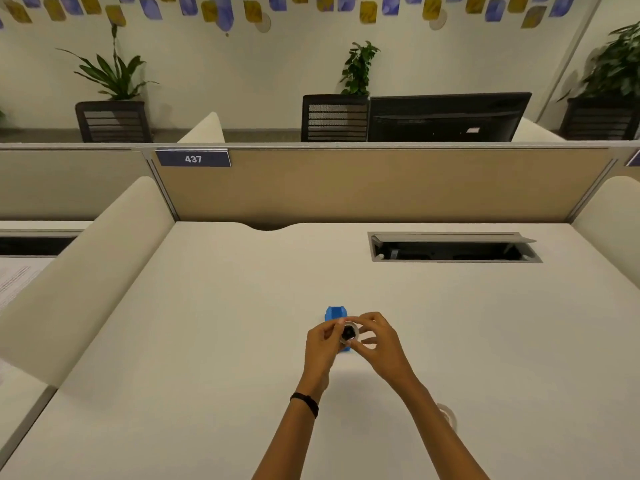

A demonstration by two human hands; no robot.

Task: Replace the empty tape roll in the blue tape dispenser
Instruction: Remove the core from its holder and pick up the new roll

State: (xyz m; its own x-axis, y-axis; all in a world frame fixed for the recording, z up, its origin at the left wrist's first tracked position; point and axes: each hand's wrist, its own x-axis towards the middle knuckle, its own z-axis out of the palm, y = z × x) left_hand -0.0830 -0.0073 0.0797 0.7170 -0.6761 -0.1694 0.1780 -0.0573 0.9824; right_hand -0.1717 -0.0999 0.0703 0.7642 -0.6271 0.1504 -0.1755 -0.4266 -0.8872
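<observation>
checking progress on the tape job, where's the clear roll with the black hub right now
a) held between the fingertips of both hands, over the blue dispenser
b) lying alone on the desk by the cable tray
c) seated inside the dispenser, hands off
a: the left hand and right hand pinch the roll together, just above the blue dispenser.

One number can be read: "437", in white digits on a dark blue name plate [193,158] fixed at the top edge of the tan partition panel [363,188] behind the bench. A small pale sticker [472,130] sits on the back of the black monitor [446,116] beyond the partition, but its print is too small to make out. Sheets of paper [14,278] at the far left carry lines of text, too blurred to read.
</observation>
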